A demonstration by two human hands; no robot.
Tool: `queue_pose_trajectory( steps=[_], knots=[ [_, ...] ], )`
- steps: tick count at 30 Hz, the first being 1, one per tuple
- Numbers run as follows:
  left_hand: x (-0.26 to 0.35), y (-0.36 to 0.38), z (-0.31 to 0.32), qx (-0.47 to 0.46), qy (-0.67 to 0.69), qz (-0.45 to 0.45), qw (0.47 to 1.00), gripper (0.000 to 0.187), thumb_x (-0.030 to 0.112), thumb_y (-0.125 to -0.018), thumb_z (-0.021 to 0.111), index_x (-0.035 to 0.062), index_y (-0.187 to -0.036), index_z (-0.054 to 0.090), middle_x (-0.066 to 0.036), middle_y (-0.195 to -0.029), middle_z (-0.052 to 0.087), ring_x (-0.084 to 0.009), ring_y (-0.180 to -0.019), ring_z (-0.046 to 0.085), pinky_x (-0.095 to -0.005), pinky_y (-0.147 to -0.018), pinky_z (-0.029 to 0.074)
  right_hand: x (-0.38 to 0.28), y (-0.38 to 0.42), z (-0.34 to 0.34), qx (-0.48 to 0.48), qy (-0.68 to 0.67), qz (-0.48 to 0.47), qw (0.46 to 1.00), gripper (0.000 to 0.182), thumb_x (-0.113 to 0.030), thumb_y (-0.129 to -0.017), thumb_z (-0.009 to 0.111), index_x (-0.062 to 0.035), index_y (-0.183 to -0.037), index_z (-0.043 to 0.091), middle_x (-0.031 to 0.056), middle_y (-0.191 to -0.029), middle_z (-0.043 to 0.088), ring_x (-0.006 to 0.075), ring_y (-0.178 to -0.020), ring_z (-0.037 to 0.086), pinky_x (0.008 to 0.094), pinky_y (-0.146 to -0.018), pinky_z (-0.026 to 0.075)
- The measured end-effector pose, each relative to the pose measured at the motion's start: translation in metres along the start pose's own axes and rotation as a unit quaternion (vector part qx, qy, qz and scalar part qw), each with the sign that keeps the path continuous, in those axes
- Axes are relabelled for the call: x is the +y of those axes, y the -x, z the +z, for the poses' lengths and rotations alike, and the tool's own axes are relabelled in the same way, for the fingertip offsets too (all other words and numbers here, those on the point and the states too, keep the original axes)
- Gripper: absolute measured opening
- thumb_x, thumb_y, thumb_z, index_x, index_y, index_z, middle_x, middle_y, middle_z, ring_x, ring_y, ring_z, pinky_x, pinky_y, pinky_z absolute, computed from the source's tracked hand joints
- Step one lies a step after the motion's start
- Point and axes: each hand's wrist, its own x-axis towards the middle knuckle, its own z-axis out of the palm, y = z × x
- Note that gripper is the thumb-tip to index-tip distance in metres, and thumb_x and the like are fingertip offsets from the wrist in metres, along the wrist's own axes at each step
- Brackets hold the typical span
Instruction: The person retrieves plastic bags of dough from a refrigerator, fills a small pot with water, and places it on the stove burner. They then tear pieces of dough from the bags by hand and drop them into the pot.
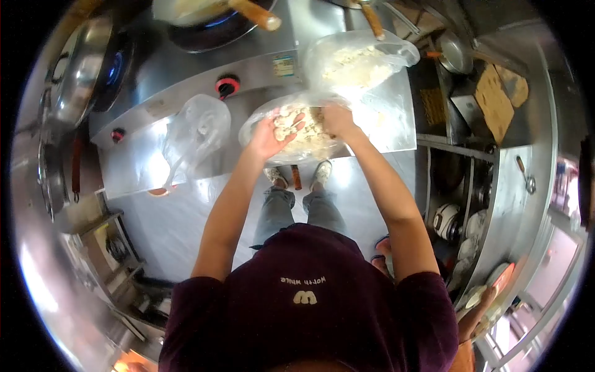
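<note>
A clear plastic bag lies open on the steel counter, filled with pale crumbly pieces. My left hand is inside its left part, palm turned up and fingers apart, with some pieces against the fingers. At the right side of the same bag is my right hand, its fingers curled in; what they grip is hidden. Just behind, a second clear bag holds similar pale pieces. To the left, a crumpled clear plastic bag rests on the counter.
A wok sits over a blue flame at the back left, its wooden handle pointing over the counter. A large metal pan stands at far left. Shelves with cookware line the right. Another person's hand shows at lower right.
</note>
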Motion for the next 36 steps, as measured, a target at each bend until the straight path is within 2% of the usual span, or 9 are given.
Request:
queue_pose_trajectory(
  steps=[2, 20, 22, 24, 27, 30, 32, 34, 36],
  knots=[
    [-0.002, 0.008, -0.004, -0.008, -0.027, 0.02, 0.999, 0.042, 0.032, -0.089, 0.041, 0.0054, -0.121, 0.045, -0.01, -0.119, 0.053, -0.024, -0.109, 0.05, -0.0352, -0.091, 0.037, -0.008, 0.0, 0.001, -0.007, 0.099, -0.042, 0.994, 0.019, -0.012, -0.078, 0.05, -0.0062, -0.088, 0.064, 0.0161, -0.093, 0.062, 0.0293, -0.091, 0.059, 0.0421, -0.076, 0.046],
    [-0.009, -0.008, -0.004, 0.006, -0.102, -0.015, 0.995, 0.036, 0.03, -0.089, 0.045, 0.0098, -0.118, 0.047, -0.008, -0.122, 0.05, -0.0218, -0.112, 0.047, -0.0422, -0.092, 0.04, -0.04, 0.036, 0.025, 0.282, -0.3, -0.037, 0.91, 0.022, -0.016, -0.06, 0.066, -0.006, -0.08, 0.065, 0.0158, -0.073, 0.061, 0.0295, -0.073, 0.061, 0.0417, -0.064, 0.048],
    [-0.023, -0.001, 0.024, -0.009, -0.153, -0.011, 0.988, 0.037, 0.03, -0.09, 0.043, 0.0066, -0.117, 0.047, -0.009, -0.117, 0.053, -0.0229, -0.109, 0.049, -0.0421, -0.092, 0.04, -0.098, 0.034, 0.033, 0.486, -0.77, -0.164, 0.379, 0.027, -0.018, -0.07, 0.057, -0.0056, -0.094, 0.058, 0.0135, -0.09, 0.058, 0.0282, -0.088, 0.056, 0.0396, -0.075, 0.045],
    [-0.032, -0.004, 0.037, -0.025, -0.175, -0.033, 0.984, 0.036, 0.03, -0.09, 0.043, 0.0064, -0.117, 0.047, -0.009, -0.117, 0.053, -0.0229, -0.109, 0.05, -0.042, -0.092, 0.04, -0.155, 0.013, 0.041, 0.418, -0.79, -0.253, -0.369, 0.032, -0.021, -0.08, 0.048, -0.0053, -0.108, 0.052, 0.0113, -0.107, 0.055, 0.0268, -0.104, 0.05, 0.0376, -0.086, 0.041],
    [-0.039, -0.011, 0.051, -0.046, -0.211, -0.058, 0.975, 0.036, 0.03, -0.09, 0.043, 0.0062, -0.117, 0.048, -0.009, -0.116, 0.053, -0.0229, -0.108, 0.05, -0.0418, -0.092, 0.041, -0.147, -0.02, 0.069, 0.581, -0.778, -0.072, 0.228, 0.036, -0.021, -0.086, 0.041, -0.006, -0.119, 0.04, 0.009, -0.119, 0.046, 0.0247, -0.114, 0.04, 0.0343, -0.095, 0.033],
    [-0.042, -0.015, 0.058, -0.059, -0.249, -0.081, 0.963, 0.036, 0.03, -0.09, 0.043, 0.0059, -0.116, 0.048, -0.009, -0.115, 0.054, -0.023, -0.107, 0.05, -0.0416, -0.091, 0.041, -0.143, 0.018, 0.064, 0.486, -0.256, 0.315, 0.774, 0.031, -0.021, -0.087, 0.038, -0.0057, -0.114, 0.043, 0.0089, -0.109, 0.05, 0.0225, -0.107, 0.044, 0.0322, -0.095, 0.033],
    [-0.046, -0.016, 0.063, -0.066, -0.27, -0.093, 0.956, 0.036, 0.03, -0.09, 0.043, 0.0058, -0.116, 0.048, -0.009, -0.115, 0.054, -0.023, -0.107, 0.051, -0.0415, -0.091, 0.041, -0.143, -0.025, 0.08, 0.677, -0.557, 0.095, 0.472, 0.029, -0.02, -0.084, 0.04, -0.0058, -0.109, 0.044, 0.0083, -0.104, 0.05, 0.0213, -0.104, 0.045, 0.0311, -0.095, 0.032],
    [-0.049, -0.017, 0.066, -0.073, -0.282, -0.102, 0.951, 0.036, 0.03, -0.09, 0.043, 0.0056, -0.116, 0.048, -0.009, -0.114, 0.054, -0.023, -0.107, 0.051, -0.0414, -0.091, 0.041, -0.139, -0.04, 0.083, 0.74, -0.56, 0.026, 0.371, 0.028, -0.019, -0.081, 0.041, -0.006, -0.105, 0.046, 0.0077, -0.1, 0.05, 0.0207, -0.101, 0.045, 0.0305, -0.094, 0.033],
    [-0.05, -0.015, 0.067, -0.077, -0.286, -0.108, 0.949, 0.036, 0.03, -0.09, 0.042, 0.0055, -0.116, 0.048, -0.009, -0.114, 0.054, -0.023, -0.106, 0.051, -0.0412, -0.091, 0.041, -0.135, -0.018, 0.076, 0.722, -0.395, 0.148, 0.548, 0.027, -0.018, -0.079, 0.042, -0.0065, -0.103, 0.047, 0.0075, -0.1, 0.051, 0.0209, -0.098, 0.046, 0.0303, -0.093, 0.034]
  ],
)
